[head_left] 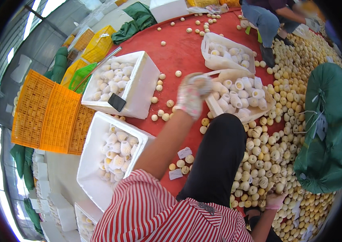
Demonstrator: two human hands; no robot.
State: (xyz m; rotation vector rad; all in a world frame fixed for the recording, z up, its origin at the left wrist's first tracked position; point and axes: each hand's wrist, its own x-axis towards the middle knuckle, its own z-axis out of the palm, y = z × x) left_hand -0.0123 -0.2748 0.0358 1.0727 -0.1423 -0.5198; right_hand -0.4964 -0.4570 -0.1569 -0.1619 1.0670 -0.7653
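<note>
My left hand (190, 97), in a white patterned glove, is smeared by motion beside a crate (215, 105) of fruit in white foam nets (239, 94). A pale, blurred shape shows at its fingers; I cannot make out what it is. Low on the right, my right hand (275, 200), in a pinkish glove, is closed around a round, pale-yellow fruit (279, 188) at the edge of a large heap of loose fruit (260, 161). My bent knee in dark trousers lies between the two hands.
Two white foam boxes (146, 86) (88, 173) of netted fruit stand at left, a dark phone (116, 102) on one rim. Beyond are orange crates (52, 115). A white crate (209, 60) lies ahead, a green sack (320, 161) at right. Another person (260, 20) sits far right.
</note>
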